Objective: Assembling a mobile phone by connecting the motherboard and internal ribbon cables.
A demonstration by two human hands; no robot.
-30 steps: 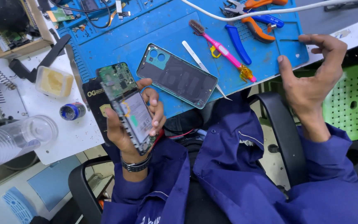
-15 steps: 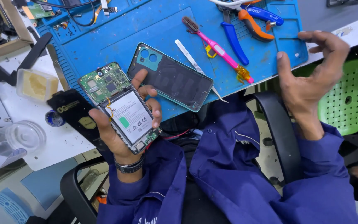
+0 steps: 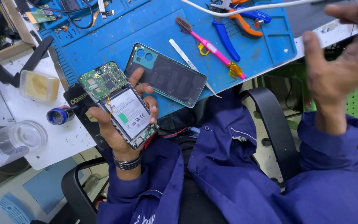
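My left hand point(image 3: 112, 132) holds an opened phone point(image 3: 119, 103) with its back off, showing a green circuit board at the top and a white battery below. The phone's dark back cover point(image 3: 166, 74) with a teal camera corner lies on the blue work mat point(image 3: 154, 29), just beyond my fingers. My right hand point(image 3: 344, 62) is raised at the right, fingers spread and blurred, holding nothing. A pink brush point(image 3: 210, 45) and silver tweezers point(image 3: 191, 64) lie on the mat beside the cover.
Blue and orange pliers point(image 3: 237, 25) rest at the mat's far right under a white cable point(image 3: 245, 8). A yellow paste tub point(image 3: 40, 85), a small blue bottle point(image 3: 59, 115) and a clear plastic cup point(image 3: 9, 143) stand on the white table at left. A black chair arm point(image 3: 274, 124) is beside my lap.
My left hand has turned the phone slightly and brought it closer. My right hand has lifted up and to the right, now blurred with motion.
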